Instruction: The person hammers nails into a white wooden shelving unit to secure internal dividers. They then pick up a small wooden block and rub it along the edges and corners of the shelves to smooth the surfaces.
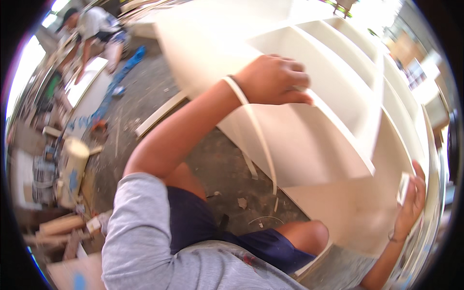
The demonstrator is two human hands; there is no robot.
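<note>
My left hand [273,79] is closed, its fingers curled at the front edge of a cream shelf unit [314,140]. Something small and pale shows between thumb and fingers, too blurred to name. A thin cream strip [258,128] lies across my left wrist and hangs down in a curve toward the floor. At the right, my right hand [411,208] holds a small white block [403,189], close to the unit's outer side. The fingers there point upward, partly hidden by the block.
A co-worker [96,29] bends over a white panel [92,79] at the far left. Blue sheeting [123,70] and a pale batten [159,115] lie on the dark floor [212,159]. Wood offcuts [63,224] and a cream cylindrical container [75,162] are at the left.
</note>
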